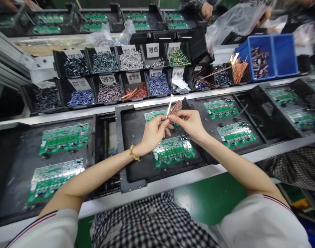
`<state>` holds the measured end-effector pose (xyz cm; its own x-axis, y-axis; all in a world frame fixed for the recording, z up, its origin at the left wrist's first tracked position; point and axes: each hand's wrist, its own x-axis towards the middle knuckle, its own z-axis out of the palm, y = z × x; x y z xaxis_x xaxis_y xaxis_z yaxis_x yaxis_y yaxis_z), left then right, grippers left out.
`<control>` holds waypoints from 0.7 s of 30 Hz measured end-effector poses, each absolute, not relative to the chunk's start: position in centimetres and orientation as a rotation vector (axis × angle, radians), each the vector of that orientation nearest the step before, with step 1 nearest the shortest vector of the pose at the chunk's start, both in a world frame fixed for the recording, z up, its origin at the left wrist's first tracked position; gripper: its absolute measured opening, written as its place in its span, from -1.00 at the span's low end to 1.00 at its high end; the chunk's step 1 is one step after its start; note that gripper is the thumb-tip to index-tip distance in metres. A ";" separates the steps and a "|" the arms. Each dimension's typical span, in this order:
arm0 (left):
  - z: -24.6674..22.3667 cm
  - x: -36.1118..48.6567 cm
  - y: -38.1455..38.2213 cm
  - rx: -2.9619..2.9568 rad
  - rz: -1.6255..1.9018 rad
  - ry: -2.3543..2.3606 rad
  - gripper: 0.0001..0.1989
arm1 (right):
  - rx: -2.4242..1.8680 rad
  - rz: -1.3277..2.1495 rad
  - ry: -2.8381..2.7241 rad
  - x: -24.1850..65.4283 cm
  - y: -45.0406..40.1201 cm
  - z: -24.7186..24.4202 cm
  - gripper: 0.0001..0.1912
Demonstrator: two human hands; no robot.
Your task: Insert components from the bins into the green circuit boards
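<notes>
Copper-coloured thin strip (169,105) pinched in the left hand (152,133), its long axis pointing up and away from the wearer. Right hand (189,123) — fingertips touching the left — pinches a broader brown piece (176,107). Beneath and nearer the wearer: a green circuit board (174,151).

- Left arm (103,172): bent at the elbow, forearm slanting up towards two o'clock.
- Right arm (232,155): also bent, forearm angled towards ten o'clock.
- Left hand (152,133): thumb and forefinger drawn together in a pinch.
- Right hand (190,124): thumb and forefinger pinched as well, tips aimed at nine o'clock.
- Both hands: fingertips close together, at twelve o'clock between the arms.
</notes>
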<state>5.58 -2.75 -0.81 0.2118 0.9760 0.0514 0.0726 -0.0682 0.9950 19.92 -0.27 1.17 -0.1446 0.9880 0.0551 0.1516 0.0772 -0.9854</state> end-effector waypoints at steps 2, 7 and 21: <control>-0.8 5.5 -2.8 1.401 1.082 1.093 -0.83 | -1.188 1.190 -1.428 19.8 -0.4 1.0 -0.76; -0.7 3.9 -1.7 1.407 1.057 1.165 -0.83 | -1.213 1.243 -1.525 19.7 -0.7 0.7 -0.71; 1.9 1.7 1.2 0.937 0.648 0.960 -0.69 | -0.917 -0.064 -2.791 20.5 2.3 2.7 -0.67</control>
